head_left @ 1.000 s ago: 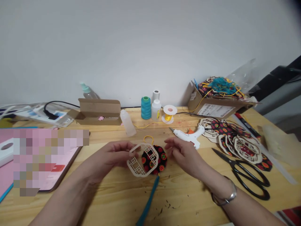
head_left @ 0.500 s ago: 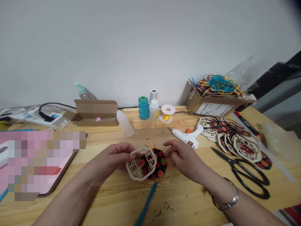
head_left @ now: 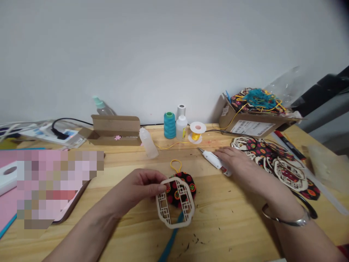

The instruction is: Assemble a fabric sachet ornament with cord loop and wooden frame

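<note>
In my left hand [head_left: 148, 185], thumb and fingers pinch the edge of a pale wooden lattice frame [head_left: 188, 214] with notched corners. The frame is tilted and overlaps a round black fabric pad [head_left: 188, 182] with red and orange flower prints. A yellow cord loop [head_left: 176, 165] sticks out above the pad, and a teal tassel [head_left: 170, 242] trails below it. My right hand [head_left: 234, 162] is closed over the handle of a white glue gun [head_left: 212, 159], which lies on the table with its nozzle toward the left. The handle and orange trigger are hidden under the fingers.
Black scissors [head_left: 307, 203] are mostly hidden by my right forearm. Beyond lie several lattice-and-fabric pieces [head_left: 290, 173] and a filled cardboard box [head_left: 252, 125]. Teal thread [head_left: 169, 125], a yellow cord spool [head_left: 197, 128] and a plastic bottle [head_left: 149, 143] stand at the back.
My right hand has moved from beside the fabric pad to the glue gun, passing over the scissors' side. The lattice frame in my left hand has shifted right and toward me.
</note>
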The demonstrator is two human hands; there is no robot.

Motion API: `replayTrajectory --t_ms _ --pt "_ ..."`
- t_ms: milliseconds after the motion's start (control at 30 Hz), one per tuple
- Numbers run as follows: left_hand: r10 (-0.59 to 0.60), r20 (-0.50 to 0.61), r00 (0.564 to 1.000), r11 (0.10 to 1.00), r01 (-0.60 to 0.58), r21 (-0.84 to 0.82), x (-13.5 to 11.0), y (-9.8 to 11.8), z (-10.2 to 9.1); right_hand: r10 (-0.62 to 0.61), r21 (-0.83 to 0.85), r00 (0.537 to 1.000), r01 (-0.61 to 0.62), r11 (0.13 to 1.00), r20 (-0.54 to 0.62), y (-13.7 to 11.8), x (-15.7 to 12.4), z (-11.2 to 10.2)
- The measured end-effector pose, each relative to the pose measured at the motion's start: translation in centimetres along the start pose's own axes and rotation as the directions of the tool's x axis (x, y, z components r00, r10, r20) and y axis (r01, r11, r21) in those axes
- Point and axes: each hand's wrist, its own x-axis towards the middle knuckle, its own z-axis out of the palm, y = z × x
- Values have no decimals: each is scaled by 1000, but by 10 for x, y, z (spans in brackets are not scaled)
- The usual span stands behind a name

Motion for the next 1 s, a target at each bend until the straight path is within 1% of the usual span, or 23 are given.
replayTrajectory --t_ms 100,200,300,467,600,700,800,867,933,1000 --pt "-14 97 995 996 6 85 1 -1 2 29 22 1000 -29 999 -2 2 -2 1" --pt "-27 185 982 994 6 113 0 -2 1 56 62 998 -54 997 -32 4 -4 3" --pt "-43 247 968 992 11 130 -2 -3 1 44 121 999 -41 992 -19 4 -3 1" --pt "-50 251 967 993 22 115 -2 -5 3 -8 270 1000 15 963 -29 -11 1 -13" --pt "-72 252 965 995 52 86 -3 -3 7 -71 443 997 83 893 -45 -24 1 -21" --pt "-76 256 964 996 60 71 -3 -2 9 -36 540 997 66 839 -65 -28 2 -17" --pt "-62 284 957 996 42 77 -3 -4 11 54 619 994 18 785 -97 -32 6 -8" --pt "-65 304 950 996 45 74 -3 -6 12 104 663 991 -26 748 -79 -36 9 -2" --pt "-78 314 946 996 61 64 -3 -7 13 104 686 994 -48 726 -41 -40 12 1" --pt "-86 315 945 995 67 71 -2 -8 14 59 690 998 -32 723 -15 -43 14 2"
